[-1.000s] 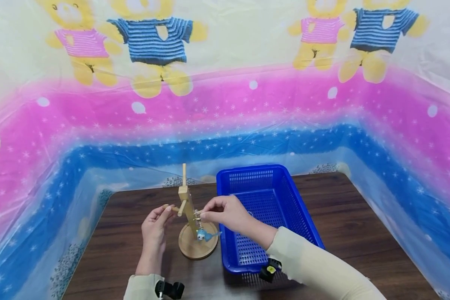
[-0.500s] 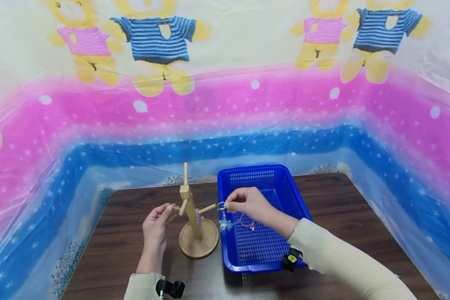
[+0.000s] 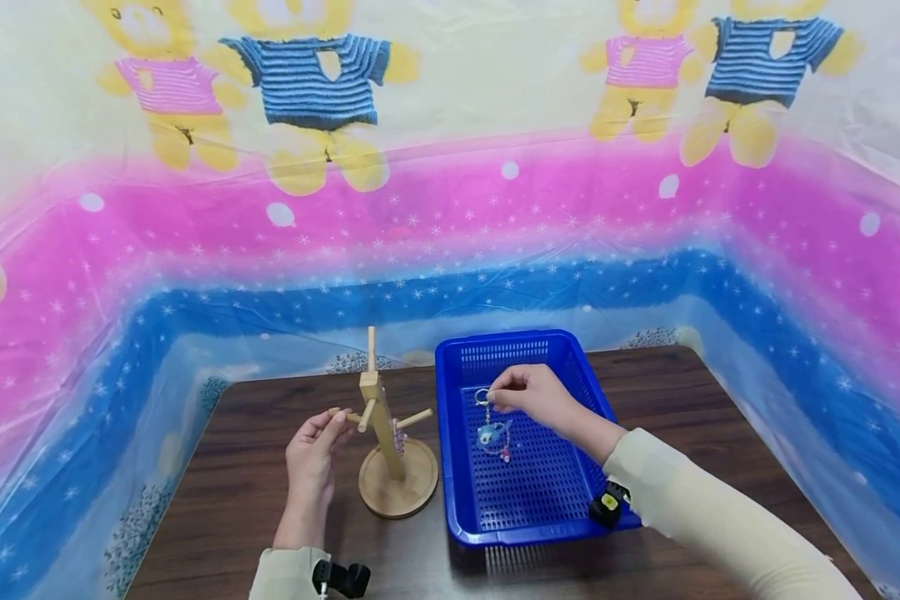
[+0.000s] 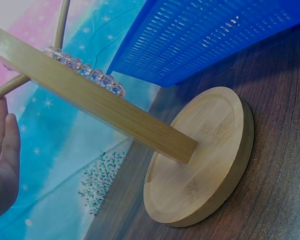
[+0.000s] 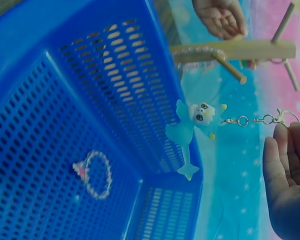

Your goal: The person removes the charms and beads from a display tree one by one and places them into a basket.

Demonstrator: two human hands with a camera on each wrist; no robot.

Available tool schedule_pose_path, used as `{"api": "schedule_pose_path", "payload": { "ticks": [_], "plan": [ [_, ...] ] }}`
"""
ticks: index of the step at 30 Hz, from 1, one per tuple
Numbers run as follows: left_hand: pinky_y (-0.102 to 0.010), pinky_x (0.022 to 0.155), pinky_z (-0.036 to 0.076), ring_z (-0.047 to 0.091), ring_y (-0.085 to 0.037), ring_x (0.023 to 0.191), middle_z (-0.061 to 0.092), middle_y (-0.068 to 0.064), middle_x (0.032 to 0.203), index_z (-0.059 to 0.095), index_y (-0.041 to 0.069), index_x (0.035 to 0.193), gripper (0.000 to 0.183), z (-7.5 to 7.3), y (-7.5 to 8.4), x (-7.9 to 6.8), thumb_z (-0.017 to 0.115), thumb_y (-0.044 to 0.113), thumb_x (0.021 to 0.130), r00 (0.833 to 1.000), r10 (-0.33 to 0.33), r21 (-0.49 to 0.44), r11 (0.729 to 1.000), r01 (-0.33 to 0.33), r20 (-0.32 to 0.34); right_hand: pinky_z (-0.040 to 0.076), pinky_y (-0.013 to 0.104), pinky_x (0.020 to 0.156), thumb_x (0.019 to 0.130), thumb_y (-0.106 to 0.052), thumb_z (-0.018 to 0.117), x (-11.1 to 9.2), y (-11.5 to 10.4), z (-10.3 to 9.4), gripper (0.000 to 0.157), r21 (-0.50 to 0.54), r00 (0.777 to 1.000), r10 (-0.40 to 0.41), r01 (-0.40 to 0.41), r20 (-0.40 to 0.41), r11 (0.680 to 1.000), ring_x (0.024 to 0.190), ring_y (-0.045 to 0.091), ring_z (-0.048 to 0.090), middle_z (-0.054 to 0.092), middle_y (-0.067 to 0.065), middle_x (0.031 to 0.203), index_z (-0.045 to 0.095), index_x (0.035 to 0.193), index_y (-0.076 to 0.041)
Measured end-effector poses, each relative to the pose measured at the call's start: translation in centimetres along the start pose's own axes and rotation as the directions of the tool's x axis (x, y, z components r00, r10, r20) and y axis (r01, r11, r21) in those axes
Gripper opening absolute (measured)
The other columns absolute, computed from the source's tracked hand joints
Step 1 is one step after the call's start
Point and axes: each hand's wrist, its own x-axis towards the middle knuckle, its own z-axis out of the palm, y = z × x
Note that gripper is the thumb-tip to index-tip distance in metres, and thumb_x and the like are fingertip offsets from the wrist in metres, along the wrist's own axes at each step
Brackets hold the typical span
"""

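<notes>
My right hand point(image 3: 536, 400) pinches the metal ring of a keychain point(image 5: 202, 115) over the blue plastic basket point(image 3: 448, 492). From its short chain dangles a light blue mermaid-like figure with a white face. A beaded bracelet point(image 5: 109, 182) with a pink charm lies on the basket floor beneath. To the left, a wooden stand point(image 3: 382, 425) with several pegs rises from a round base point(image 4: 200, 185). The thumb and fingers of my left hand point(image 3: 311, 458) pinch the end of its left peg. A bracelet of clear pinkish beads point(image 4: 95, 75) hangs on the stand's right side.
The basket stands close to the right of the stand's base, both on a dark wood-grain table point(image 3: 225, 492). Behind the table hangs a curtain point(image 3: 450, 200) printed with bears and snowflakes.
My right hand has drawn the keychain off the stand's right peg and moved it right, over the basket. My left hand has stayed at the left peg.
</notes>
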Motion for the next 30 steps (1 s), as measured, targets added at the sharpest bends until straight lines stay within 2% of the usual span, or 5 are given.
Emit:
{"api": "schedule_pose_path", "payload": {
  "ticks": [5,12,15,24,30],
  "plan": [
    [-0.014,0.071,0.064,0.075,-0.003,0.07,0.079,0.004,0.078,0.07,0.013,0.081,0.029,-0.1,0.0,0.0,0.06,-0.009,0.098,1.0,-0.006,-0.021,1.0,0.006,0.006,0.065,0.051,0.092,0.099,-0.011,0.066,0.3,1.1,-0.6,0.021,-0.007,1.0,0.019,-0.019,-0.023,1.0,0.084,0.014,0.071,0.072,0.026,0.106,0.07,0.108,0.008],
    [-0.014,0.07,0.064,0.075,-0.003,0.071,0.079,0.005,0.078,0.069,0.013,0.081,0.028,-0.2,0.0,0.1,0.061,-0.007,0.098,1.0,-0.001,-0.005,1.0,0.001,0.006,0.067,0.041,0.085,0.099,-0.011,0.067,0.5,2.7,-1.2,0.017,-0.048,0.997,0.044,-0.047,-0.057,0.998,0.08,0.014,0.07,0.075,0.018,0.095,0.073,0.103,0.004],
    [-0.014,0.07,0.064,0.075,-0.002,0.07,0.079,0.005,0.078,0.069,0.014,0.081,0.028,-0.2,0.0,0.1,0.061,-0.007,0.098,1.0,0.0,-0.004,1.0,0.0,0.005,0.067,0.039,0.083,0.098,-0.011,0.067,0.6,3.3,-1.3,0.016,-0.053,0.996,0.062,-0.066,-0.071,0.996,0.082,0.021,0.071,0.074,0.018,0.094,0.073,0.102,0.004],
    [-0.014,0.071,0.064,0.074,-0.003,0.07,0.079,0.005,0.078,0.069,0.013,0.082,0.028,-0.1,0.0,0.1,0.061,-0.007,0.098,1.0,0.0,0.014,1.0,0.0,-0.002,0.067,0.041,0.086,0.099,-0.01,0.066,0.6,4.7,-1.8,0.016,-0.063,0.989,0.115,-0.121,-0.093,0.991,0.096,0.038,0.072,0.074,0.018,0.097,0.072,0.103,0.005],
    [-0.015,0.072,0.064,0.074,-0.003,0.07,0.079,0.005,0.078,0.068,0.014,0.081,0.027,0.0,0.0,0.0,0.061,-0.007,0.098,1.0,-0.008,0.016,1.0,0.008,0.0,0.067,0.044,0.088,0.099,-0.008,0.065,0.6,5.4,-2.2,0.016,-0.07,0.984,0.144,-0.151,-0.102,0.986,0.095,0.035,0.073,0.073,0.019,0.103,0.07,0.105,0.006]
  ]
}}
